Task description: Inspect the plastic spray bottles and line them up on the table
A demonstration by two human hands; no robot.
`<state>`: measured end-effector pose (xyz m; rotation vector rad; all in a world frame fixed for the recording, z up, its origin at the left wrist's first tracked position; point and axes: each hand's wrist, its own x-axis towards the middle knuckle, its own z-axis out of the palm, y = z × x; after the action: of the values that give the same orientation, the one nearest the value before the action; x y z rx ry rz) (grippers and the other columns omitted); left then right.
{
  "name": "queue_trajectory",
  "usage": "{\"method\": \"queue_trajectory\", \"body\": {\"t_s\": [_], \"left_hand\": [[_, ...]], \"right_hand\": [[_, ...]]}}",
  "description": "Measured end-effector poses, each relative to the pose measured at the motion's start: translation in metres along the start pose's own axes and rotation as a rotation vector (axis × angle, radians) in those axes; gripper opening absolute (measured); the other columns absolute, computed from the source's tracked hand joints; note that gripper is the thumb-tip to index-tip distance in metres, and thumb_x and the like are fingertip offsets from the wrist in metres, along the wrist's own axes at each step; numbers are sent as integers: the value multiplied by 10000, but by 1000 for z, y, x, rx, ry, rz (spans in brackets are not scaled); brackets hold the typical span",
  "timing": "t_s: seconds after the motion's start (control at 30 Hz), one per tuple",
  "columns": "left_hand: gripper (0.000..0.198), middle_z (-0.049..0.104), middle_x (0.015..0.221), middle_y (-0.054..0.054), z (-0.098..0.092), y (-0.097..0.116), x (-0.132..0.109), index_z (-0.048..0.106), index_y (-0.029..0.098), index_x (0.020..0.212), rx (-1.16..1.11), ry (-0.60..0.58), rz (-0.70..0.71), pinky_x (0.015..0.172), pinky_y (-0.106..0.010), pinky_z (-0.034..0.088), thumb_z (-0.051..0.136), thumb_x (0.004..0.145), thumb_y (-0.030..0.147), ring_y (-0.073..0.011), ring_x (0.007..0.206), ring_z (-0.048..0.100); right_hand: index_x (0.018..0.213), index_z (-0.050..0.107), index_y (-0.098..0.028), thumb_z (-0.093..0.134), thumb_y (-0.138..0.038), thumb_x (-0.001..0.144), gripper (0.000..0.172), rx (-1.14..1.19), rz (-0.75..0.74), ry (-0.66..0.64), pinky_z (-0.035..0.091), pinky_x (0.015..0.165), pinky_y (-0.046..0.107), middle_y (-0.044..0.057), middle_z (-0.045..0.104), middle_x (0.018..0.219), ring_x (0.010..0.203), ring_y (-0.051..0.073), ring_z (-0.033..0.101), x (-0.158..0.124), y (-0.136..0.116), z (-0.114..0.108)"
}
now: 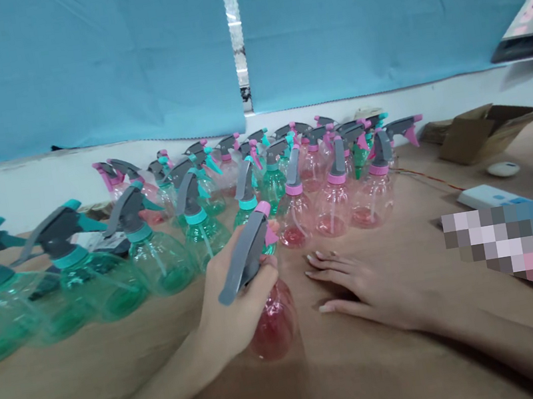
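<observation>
My left hand (233, 292) is wrapped round the neck of a pink spray bottle (273, 330) with a grey and pink trigger head. The bottle is upright and slightly blurred, near the middle of the table; its neck is hidden by my fingers. My right hand (355, 280) lies palm down on the tabletop to the right of that bottle, fingers stretched out and holding nothing. Just beyond it stand pink spray bottles (332, 213) in a short row. A line of green spray bottles (157, 260) runs along the left, beyond my left arm.
Several more green and pink spray bottles crowd the back of the wooden table (426, 376). Rightward are an open cardboard box (469, 139), a white mouse-like object (503, 169), a white device (491, 195) and a thin orange wire (430, 178). Blue curtains (83, 66) hang behind.
</observation>
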<state>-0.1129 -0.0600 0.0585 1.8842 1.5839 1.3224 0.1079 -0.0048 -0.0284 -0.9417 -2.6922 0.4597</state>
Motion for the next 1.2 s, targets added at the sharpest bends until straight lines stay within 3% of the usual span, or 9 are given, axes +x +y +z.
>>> {"method": "queue_trajectory", "body": {"t_s": [0.3,0.83,1.2], "left_hand": [[325,536,681,38,1,-6,0,585,287,1111,43,12,49,561,-248,455,530,793,252,-142,602,510],[331,493,652,31,1,-4,-2,585,291,1121,28,8,24,533,-253,437,537,798,236,-148,588,470],[291,520,656,33,0,-3,-2,602,269,1082,44,17,-10,519,-244,436,551,795,264,-143,588,488]], "right_hand": [[1368,433,-183,411,-594,889,631,-6,9,-15,252,1116,455,75,309,1488,1375,228,261,0,-2,-3],[1375,423,-238,453,-566,886,590,48,-3,15,255,1111,471,53,325,1485,1371,243,269,-1,1,-1],[1370,431,-196,426,-589,886,624,20,-1,-3,249,1118,454,70,314,1488,1375,231,262,0,0,-2]]}}
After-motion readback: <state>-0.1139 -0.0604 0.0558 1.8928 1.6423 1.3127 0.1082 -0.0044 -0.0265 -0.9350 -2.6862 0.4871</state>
